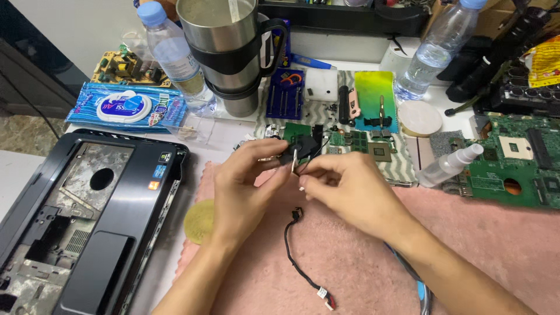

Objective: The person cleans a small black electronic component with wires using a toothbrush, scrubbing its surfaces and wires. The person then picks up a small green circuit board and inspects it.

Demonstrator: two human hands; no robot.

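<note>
The small black part (pixel 300 147) is held up in the air above the pink mat (pixel 466 245), between the two hands and a little toward the far side of the table. The left hand (pixel 248 175) grips it from the left side, with thumb and fingers closed around its body. The right hand (pixel 350 186) comes from the right and pinches a thin pale strip (pixel 294 161) that hangs down from the part; its fingertips are closed on this strip just under the part. So the part lies above and slightly left of the right fingers, and the left hand is nearer to it.

Below the hands a black cable (pixel 294 256) lies loose on the mat, running toward the near edge. At the left lies an open laptop shell (pixel 116 216). At the right a green circuit board (pixel 519 169) rests beside a small spray bottle (pixel 449 165).
</note>
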